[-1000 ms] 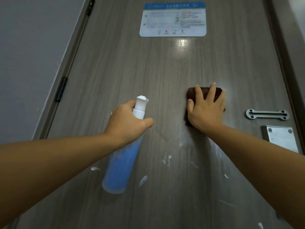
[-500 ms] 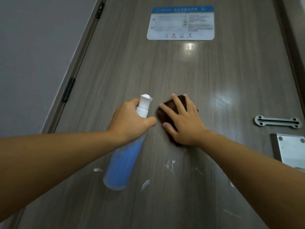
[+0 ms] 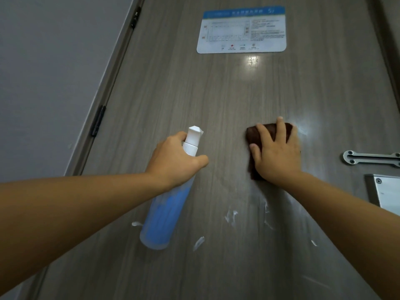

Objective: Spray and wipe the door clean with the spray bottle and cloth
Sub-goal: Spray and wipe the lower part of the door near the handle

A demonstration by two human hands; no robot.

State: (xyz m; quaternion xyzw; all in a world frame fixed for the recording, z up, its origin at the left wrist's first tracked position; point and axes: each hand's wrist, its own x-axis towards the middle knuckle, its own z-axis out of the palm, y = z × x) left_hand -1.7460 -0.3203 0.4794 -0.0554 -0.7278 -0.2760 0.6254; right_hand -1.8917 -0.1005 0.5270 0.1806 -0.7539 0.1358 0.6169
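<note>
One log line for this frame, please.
step: wiping | right hand: flat on cloth, on door | left hand: holds bottle | white smears below cloth

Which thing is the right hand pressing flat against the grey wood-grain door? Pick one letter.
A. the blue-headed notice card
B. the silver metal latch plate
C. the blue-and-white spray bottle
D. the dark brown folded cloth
D: the right hand lies with fingers spread on the dark brown folded cloth, while the left hand holds the blue-and-white spray bottle.
</note>
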